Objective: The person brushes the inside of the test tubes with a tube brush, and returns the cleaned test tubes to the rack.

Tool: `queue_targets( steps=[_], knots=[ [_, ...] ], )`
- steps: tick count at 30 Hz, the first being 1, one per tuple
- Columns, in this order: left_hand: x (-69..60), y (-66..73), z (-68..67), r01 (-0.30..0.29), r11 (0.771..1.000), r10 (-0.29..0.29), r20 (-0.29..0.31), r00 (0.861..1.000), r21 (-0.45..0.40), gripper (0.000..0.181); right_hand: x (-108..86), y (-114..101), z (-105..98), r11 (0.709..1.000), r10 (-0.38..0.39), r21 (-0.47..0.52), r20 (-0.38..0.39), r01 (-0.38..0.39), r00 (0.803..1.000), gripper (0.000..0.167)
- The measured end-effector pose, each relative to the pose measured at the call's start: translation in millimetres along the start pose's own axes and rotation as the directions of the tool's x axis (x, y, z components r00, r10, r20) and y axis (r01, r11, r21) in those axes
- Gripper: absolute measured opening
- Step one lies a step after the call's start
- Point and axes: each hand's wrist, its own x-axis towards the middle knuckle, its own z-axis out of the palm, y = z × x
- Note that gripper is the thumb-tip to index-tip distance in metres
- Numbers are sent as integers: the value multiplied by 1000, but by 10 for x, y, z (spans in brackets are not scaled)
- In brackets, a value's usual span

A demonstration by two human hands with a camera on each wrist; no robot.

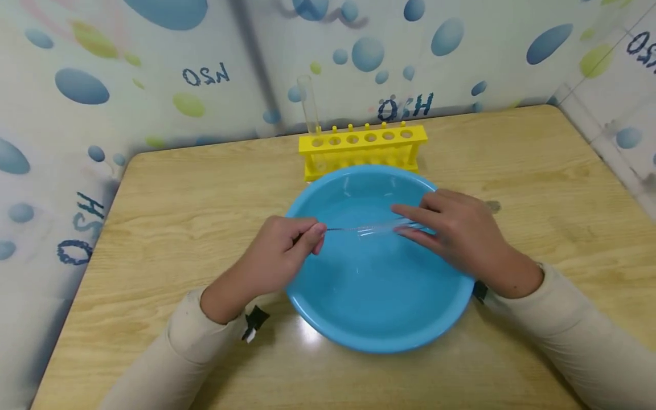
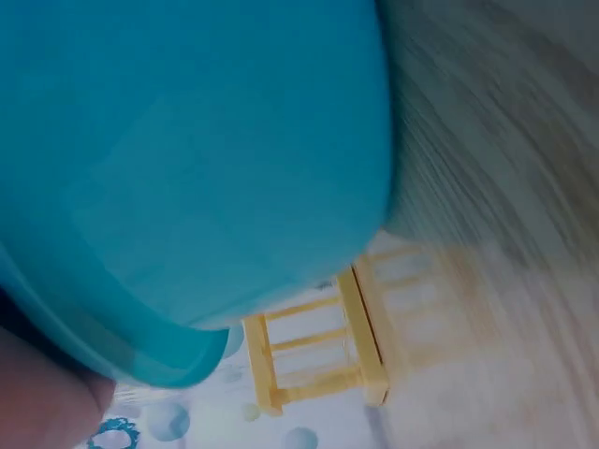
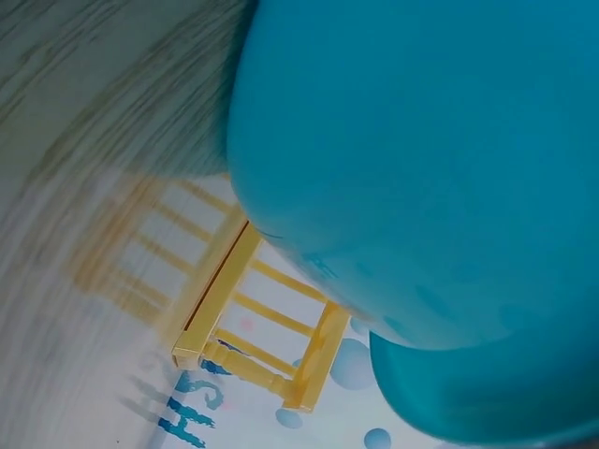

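Note:
Over the blue basin [image 1: 379, 296], the left hand [image 1: 282, 250] pinches the end of a thin twisted-wire rod [image 1: 340, 229] between thumb and fingers. Its other end runs into the mouth of a clear test tube [image 1: 374, 229]. The right hand [image 1: 456, 236] holds that tube between thumb and fingers, roughly level above the basin. Whether the rod has bristles inside the tube cannot be made out. In the left wrist view only part of the left hand [image 2: 42, 398] shows beside the basin [image 2: 215, 168]; the right wrist view shows the basin's side [image 3: 402, 168] but no hand.
Directly behind the basin stands a yellow test tube rack [image 1: 364, 141], with one clear tube [image 1: 309, 105] upright in its leftmost hole. The wooden table [image 1: 195, 199] meets a patterned wall [image 1: 246, 102] at the back. Both wrist views also show the rack [image 2: 365, 337] [image 3: 220, 299].

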Motion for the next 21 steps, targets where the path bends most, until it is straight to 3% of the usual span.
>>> queue_targets(
  steps=[3, 6, 9, 13, 16, 21],
  knots=[
    [8, -12, 7, -67, 993, 68, -6, 998, 97, 33, 23, 6, -22, 1000, 12, 16, 48, -13, 999, 44],
    [14, -15, 32, -127, 974, 128, 6, 992, 190, 37, 43, 12, -28, 1000, 5, 30, 84, -7, 996, 63],
    [19, -23, 55, -155, 964, 158, 4, 987, 215, 45, 49, 16, -14, 999, -7, 33, 77, 5, 997, 74],
    [26, -58, 62, -176, 973, 180, -12, 984, 149, 49, 52, 16, 0, 998, -7, 57, 48, 5, 999, 74],
    [15, -102, 71, -160, 986, 162, -30, 986, 53, 48, 48, 7, 9, 996, -5, 86, 48, 1, 999, 71],
    [-2, -166, 88, -184, 981, 176, -111, 978, -61, 54, 39, -12, -11, 995, 2, 99, 36, -6, 999, 66]
  ],
)
